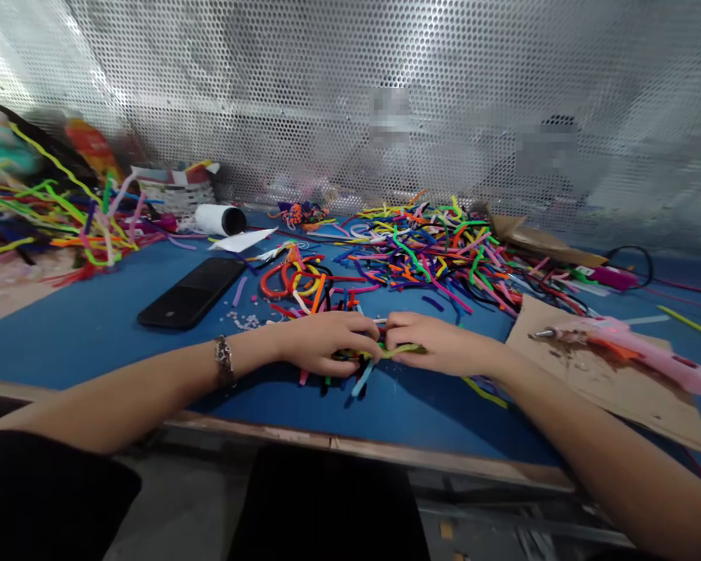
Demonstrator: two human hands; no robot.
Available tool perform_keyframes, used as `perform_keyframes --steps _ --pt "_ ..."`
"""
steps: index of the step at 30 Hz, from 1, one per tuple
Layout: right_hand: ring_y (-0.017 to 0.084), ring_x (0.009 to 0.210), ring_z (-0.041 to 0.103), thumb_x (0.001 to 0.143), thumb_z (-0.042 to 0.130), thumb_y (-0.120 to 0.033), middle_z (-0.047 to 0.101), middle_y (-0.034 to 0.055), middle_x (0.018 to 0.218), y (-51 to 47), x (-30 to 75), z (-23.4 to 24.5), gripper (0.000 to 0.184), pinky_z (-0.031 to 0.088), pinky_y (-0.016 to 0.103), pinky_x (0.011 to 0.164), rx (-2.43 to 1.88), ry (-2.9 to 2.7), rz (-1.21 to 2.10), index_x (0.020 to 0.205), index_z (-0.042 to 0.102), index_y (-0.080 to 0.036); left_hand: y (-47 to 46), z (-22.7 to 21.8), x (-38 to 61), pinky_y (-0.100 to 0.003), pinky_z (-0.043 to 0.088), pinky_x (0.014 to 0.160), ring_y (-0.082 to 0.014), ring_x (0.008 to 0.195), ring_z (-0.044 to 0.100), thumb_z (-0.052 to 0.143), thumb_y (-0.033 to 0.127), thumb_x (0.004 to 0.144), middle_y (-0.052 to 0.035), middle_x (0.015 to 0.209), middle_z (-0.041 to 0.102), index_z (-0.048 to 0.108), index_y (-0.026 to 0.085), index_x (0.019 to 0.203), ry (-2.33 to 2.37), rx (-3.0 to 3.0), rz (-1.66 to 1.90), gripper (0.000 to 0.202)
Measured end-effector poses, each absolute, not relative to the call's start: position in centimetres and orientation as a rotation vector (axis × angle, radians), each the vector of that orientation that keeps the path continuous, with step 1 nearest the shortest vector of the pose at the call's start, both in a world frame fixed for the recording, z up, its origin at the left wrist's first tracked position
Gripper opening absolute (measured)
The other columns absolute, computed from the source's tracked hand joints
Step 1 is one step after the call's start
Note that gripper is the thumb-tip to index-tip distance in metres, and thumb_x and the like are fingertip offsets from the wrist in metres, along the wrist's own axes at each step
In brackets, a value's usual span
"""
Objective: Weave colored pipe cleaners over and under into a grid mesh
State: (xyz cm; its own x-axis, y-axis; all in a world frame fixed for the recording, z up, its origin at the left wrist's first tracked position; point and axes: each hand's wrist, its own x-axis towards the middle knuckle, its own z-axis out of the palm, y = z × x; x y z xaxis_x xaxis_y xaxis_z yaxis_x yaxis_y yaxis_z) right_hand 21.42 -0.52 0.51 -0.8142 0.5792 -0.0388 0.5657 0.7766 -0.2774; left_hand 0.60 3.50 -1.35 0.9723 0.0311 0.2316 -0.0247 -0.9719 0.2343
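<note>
My left hand rests on the blue table, fingers curled round a small bundle of coloured pipe cleaners whose ends stick out below it. My right hand meets it fingertip to fingertip and pinches a yellow-green pipe cleaner that runs between the two hands. A bracelet sits on my left wrist.
A big heap of cut pipe cleaners lies behind the hands; long ones lie at far left. A black phone lies left. A pink glue gun rests on cardboard at right. A perforated metal screen closes the back.
</note>
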Motion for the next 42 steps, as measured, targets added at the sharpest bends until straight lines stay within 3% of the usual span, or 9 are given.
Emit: perform_keyframes --steps 8,11,14,20,25,35,42 --pt "0.015 0.072 0.046 0.081 0.046 -0.017 0.047 0.0034 0.077 -0.8 21.5 0.2 0.01 0.037 0.025 0.065 -0.937 -2.905 0.194 0.075 0.053 -0.015 3.5 -1.8 0.2 -0.03 0.04 0.087 -0.0211 0.098 0.051 0.045 0.015 0.076 -0.0128 0.105 0.055 0.051 0.012 0.107 0.053 2.918 0.38 0.032" --pt "0.017 0.074 0.047 0.078 0.05 -0.019 0.052 0.006 0.079 -1.2 21.3 0.1 0.005 0.037 0.028 0.067 -0.885 -2.856 -0.073 0.077 0.055 -0.016 3.3 -1.8 0.0 -0.03 0.041 0.087 -0.0215 0.096 0.052 0.043 0.015 0.077 -0.0131 0.104 0.057 0.053 0.012 0.103 0.034 2.979 0.442 0.029" --pt "0.019 0.077 0.05 0.081 0.045 -0.017 0.057 0.0073 0.078 -1.6 20.9 0.0 0.012 0.037 0.03 0.069 -0.743 -2.885 -0.217 0.078 0.057 -0.016 3.1 -1.7 -0.1 -0.03 0.042 0.085 -0.0212 0.095 0.053 0.04 0.015 0.077 -0.0135 0.104 0.058 0.057 0.012 0.099 -0.002 3.061 0.464 0.028" --pt "0.013 0.067 0.051 0.08 0.046 -0.017 0.055 0.0033 0.071 -1.5 20.7 -0.3 0.015 0.039 0.023 0.062 -0.732 -2.838 0.164 0.071 0.059 -0.017 2.8 -1.8 -0.2 -0.033 0.034 0.095 -0.0193 0.105 0.05 0.039 0.016 0.081 -0.0088 0.11 0.059 0.059 0.019 0.101 -0.031 3.199 0.46 0.029" --pt "0.012 0.066 0.049 0.078 0.049 -0.017 0.052 0.0027 0.072 -1.2 20.7 -0.4 0.012 0.039 0.023 0.062 -0.785 -2.778 0.35 0.069 0.057 -0.016 2.6 -1.6 -0.3 -0.034 0.033 0.092 -0.0197 0.105 0.05 0.039 0.015 0.082 -0.0066 0.11 0.061 0.056 0.02 0.107 0.005 3.234 0.321 0.031" --pt "0.01 0.062 0.044 0.073 0.049 -0.011 0.046 -0.0003 0.069 -1.2 20.6 -0.5 0.012 0.036 0.021 0.059 -0.843 -2.787 0.391 0.062 0.05 -0.016 2.1 -1.7 0.4 -0.028 0.038 0.084 -0.0189 0.086 0.051 0.043 0.011 0.074 -0.0082 0.102 0.06 0.057 0.014 0.094 0.06 3.115 0.418 0.024" --pt "0.011 0.064 0.045 0.074 0.045 -0.011 0.048 0.0011 0.071 -1.2 20.8 -0.3 0.012 0.037 0.022 0.06 -0.817 -2.777 0.439 0.064 0.05 -0.016 2.4 -2.2 0.2 -0.031 0.033 0.093 -0.0202 0.1 0.046 0.043 0.015 0.076 -0.0081 0.11 0.054 0.054 0.017 0.096 0.15 3.066 0.398 0.023"
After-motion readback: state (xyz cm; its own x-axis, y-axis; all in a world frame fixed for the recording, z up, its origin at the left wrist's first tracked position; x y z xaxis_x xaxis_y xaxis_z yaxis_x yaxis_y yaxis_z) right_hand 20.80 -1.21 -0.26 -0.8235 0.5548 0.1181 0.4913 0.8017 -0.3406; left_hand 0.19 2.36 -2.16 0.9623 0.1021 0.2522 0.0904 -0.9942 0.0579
